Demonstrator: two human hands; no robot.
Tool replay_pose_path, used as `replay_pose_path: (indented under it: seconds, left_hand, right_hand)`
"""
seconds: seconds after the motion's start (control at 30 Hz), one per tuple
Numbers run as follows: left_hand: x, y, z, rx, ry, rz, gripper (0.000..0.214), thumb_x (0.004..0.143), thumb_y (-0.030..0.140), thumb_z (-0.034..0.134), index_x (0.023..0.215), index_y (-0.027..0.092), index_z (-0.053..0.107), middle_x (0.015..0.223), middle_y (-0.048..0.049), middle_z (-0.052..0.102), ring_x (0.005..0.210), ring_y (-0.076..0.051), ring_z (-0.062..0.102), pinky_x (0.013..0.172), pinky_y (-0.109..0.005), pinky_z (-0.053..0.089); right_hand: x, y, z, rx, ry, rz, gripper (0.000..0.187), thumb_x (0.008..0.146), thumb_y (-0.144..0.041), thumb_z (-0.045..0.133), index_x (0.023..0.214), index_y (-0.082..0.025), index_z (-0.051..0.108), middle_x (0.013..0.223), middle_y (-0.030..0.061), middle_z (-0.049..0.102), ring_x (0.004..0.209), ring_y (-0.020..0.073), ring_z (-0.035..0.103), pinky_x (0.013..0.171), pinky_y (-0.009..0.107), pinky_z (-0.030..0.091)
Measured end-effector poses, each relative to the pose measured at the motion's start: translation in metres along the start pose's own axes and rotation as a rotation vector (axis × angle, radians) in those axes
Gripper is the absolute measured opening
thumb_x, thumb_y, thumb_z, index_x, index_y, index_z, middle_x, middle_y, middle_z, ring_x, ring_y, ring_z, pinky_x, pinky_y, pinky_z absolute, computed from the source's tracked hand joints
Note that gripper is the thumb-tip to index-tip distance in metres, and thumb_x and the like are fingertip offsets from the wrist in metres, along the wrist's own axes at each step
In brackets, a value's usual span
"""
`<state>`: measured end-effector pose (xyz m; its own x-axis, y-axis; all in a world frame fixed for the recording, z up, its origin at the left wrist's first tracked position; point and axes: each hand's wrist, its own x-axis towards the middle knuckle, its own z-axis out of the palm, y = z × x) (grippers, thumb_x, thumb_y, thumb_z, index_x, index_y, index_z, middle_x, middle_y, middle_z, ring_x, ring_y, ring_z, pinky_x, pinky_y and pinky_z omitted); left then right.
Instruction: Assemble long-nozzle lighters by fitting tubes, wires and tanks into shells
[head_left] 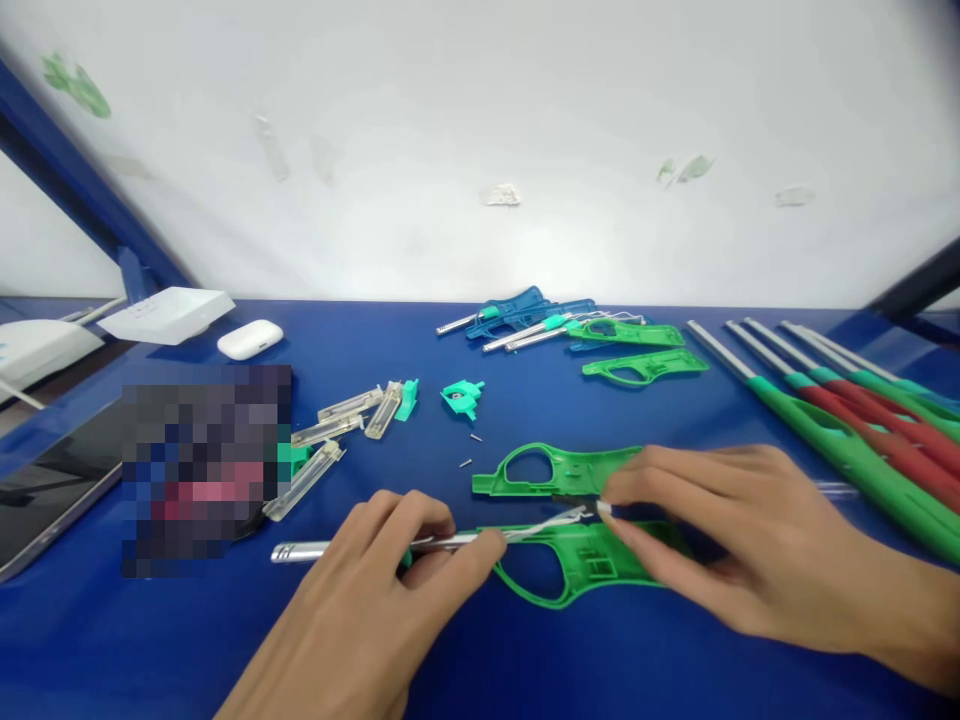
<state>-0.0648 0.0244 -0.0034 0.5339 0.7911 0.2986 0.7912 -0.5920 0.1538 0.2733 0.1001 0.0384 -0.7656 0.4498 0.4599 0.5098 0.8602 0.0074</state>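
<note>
My left hand is closed around a silver lighter tube that points left. A white wire runs from the tube toward a small black-and-white igniter, pinched between the thumb and fingers of my right hand. Under the hands lie two green lighter handle halves: the upper half and the lower half, their ribbed insides facing up. My right hand covers the right ends of both. Beyond them are two tiny metal pins and a teal trigger piece.
Several transparent fuel tanks lie at left, near a blurred-out object and a phone. A white earbud case sits behind. More green shells and blue shells lie at the back. Assembled lighters line the right.
</note>
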Motion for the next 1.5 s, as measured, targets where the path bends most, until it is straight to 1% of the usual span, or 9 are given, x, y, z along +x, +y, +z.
replay_pose_path:
  seconds: [0.13, 0.3, 0.5, 0.67, 0.83, 1.0, 1.13, 1.3, 1.5]
  left_hand:
    - [0.003, -0.002, -0.002, 0.028, 0.022, 0.061, 0.077, 0.091, -0.002, 0.051, 0.156, 0.038, 0.058, 0.135, -0.0067, 0.069, 0.110, -0.027, 0.073, 0.082, -0.035, 0.068]
    - [0.001, -0.005, -0.004, -0.014, -0.017, 0.078, 0.065, 0.100, 0.016, 0.062, 0.161, 0.038, 0.057, 0.141, -0.0092, 0.067, 0.115, -0.030, 0.071, 0.081, -0.038, 0.069]
    - [-0.006, -0.004, -0.002, -0.077, -0.057, 0.023, 0.068, 0.103, 0.011, 0.064, 0.164, 0.041, 0.059, 0.143, -0.0069, 0.069, 0.122, -0.029, 0.071, 0.094, -0.042, 0.070]
    - [-0.012, -0.007, -0.002, -0.063, -0.057, 0.019, 0.063, 0.107, 0.029, 0.071, 0.169, 0.039, 0.058, 0.148, -0.0092, 0.070, 0.129, -0.032, 0.073, 0.104, -0.050, 0.071]
    - [-0.012, -0.006, -0.005, 0.005, -0.097, 0.072, 0.069, 0.110, 0.042, 0.068, 0.177, 0.035, 0.049, 0.151, -0.0126, 0.070, 0.134, -0.037, 0.071, 0.108, -0.061, 0.070]
    - [-0.005, -0.003, -0.008, 0.067, -0.035, 0.127, 0.062, 0.112, 0.040, 0.065, 0.172, 0.031, 0.054, 0.146, -0.0103, 0.075, 0.131, -0.035, 0.072, 0.109, -0.056, 0.070]
    - [-0.001, -0.003, -0.008, 0.062, 0.007, 0.154, 0.057, 0.113, 0.039, 0.062, 0.168, 0.028, 0.057, 0.140, -0.0102, 0.077, 0.122, -0.033, 0.075, 0.102, -0.051, 0.072]
    - [-0.007, -0.006, -0.002, 0.070, -0.051, 0.123, 0.065, 0.112, 0.041, 0.067, 0.175, 0.031, 0.051, 0.148, -0.0107, 0.075, 0.134, -0.035, 0.071, 0.115, -0.057, 0.066]
    - [-0.006, -0.009, -0.001, -0.004, -0.018, 0.104, 0.063, 0.112, 0.046, 0.069, 0.173, 0.036, 0.055, 0.148, -0.0094, 0.074, 0.129, -0.033, 0.072, 0.106, -0.047, 0.068]
  right_hand:
    - [-0.001, 0.001, 0.001, 0.010, -0.017, -0.007, 0.010, 0.123, -0.026, 0.055, 0.119, -0.025, 0.065, 0.096, -0.0011, 0.082, 0.072, 0.0148, 0.083, 0.061, 0.031, 0.057]
    - [-0.002, 0.000, 0.001, 0.009, -0.026, -0.016, 0.014, 0.124, -0.027, 0.053, 0.118, -0.025, 0.066, 0.098, 0.0004, 0.084, 0.074, 0.0167, 0.085, 0.061, 0.032, 0.057]
    - [0.001, 0.001, 0.000, 0.028, -0.029, -0.035, 0.014, 0.122, -0.022, 0.053, 0.119, -0.023, 0.067, 0.101, 0.0034, 0.087, 0.078, 0.0181, 0.086, 0.059, 0.032, 0.056]
    - [0.002, 0.001, 0.001, 0.032, -0.016, -0.040, 0.021, 0.123, -0.021, 0.049, 0.116, -0.023, 0.069, 0.100, 0.0034, 0.087, 0.078, 0.0180, 0.086, 0.059, 0.033, 0.055]
    - [0.004, -0.001, -0.002, 0.021, -0.035, -0.069, 0.026, 0.124, -0.020, 0.046, 0.115, -0.021, 0.070, 0.100, 0.0036, 0.087, 0.077, 0.0172, 0.085, 0.057, 0.033, 0.053]
    - [0.004, 0.000, -0.004, 0.025, -0.028, -0.079, 0.028, 0.125, -0.022, 0.044, 0.114, -0.022, 0.070, 0.098, 0.0022, 0.086, 0.075, 0.0153, 0.082, 0.058, 0.032, 0.053]
    - [0.003, -0.001, -0.006, 0.027, -0.011, -0.094, 0.029, 0.125, -0.021, 0.044, 0.113, -0.022, 0.070, 0.095, 0.0018, 0.085, 0.075, 0.0149, 0.082, 0.060, 0.031, 0.054]
    - [0.005, -0.003, -0.009, 0.044, -0.054, -0.144, 0.035, 0.125, -0.019, 0.043, 0.109, -0.021, 0.074, 0.092, 0.0019, 0.085, 0.075, 0.0147, 0.082, 0.061, 0.031, 0.056]
    - [0.003, -0.003, -0.011, 0.059, -0.078, -0.170, 0.034, 0.122, -0.015, 0.046, 0.109, -0.020, 0.077, 0.092, 0.0026, 0.083, 0.072, 0.0154, 0.078, 0.061, 0.032, 0.055]
